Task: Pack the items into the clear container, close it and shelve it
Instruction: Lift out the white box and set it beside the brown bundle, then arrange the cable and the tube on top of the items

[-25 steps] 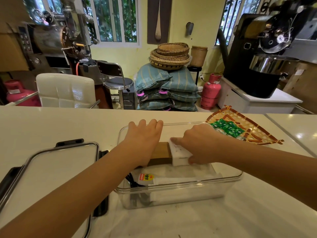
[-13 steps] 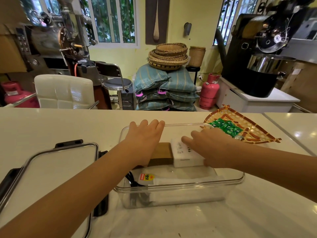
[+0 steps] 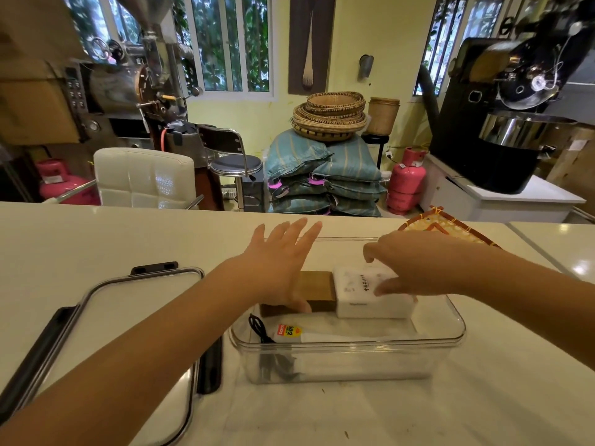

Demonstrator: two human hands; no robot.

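left hand [image 3: 279, 262]: fingers spread, thumb on the brown box [image 3: 317, 288]
right hand [image 3: 415, 263]: loose grip, hovering over white box [image 3: 370, 292]
container [image 3: 347, 352]: lid [image 3: 112, 320] off, counter's left side

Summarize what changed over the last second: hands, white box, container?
The right hand let go of the white box and lifted off it, fingers now loose. The left hand rose from the brown box, fingers spread. Both boxes remain in the clear container; the lid is unmoved.
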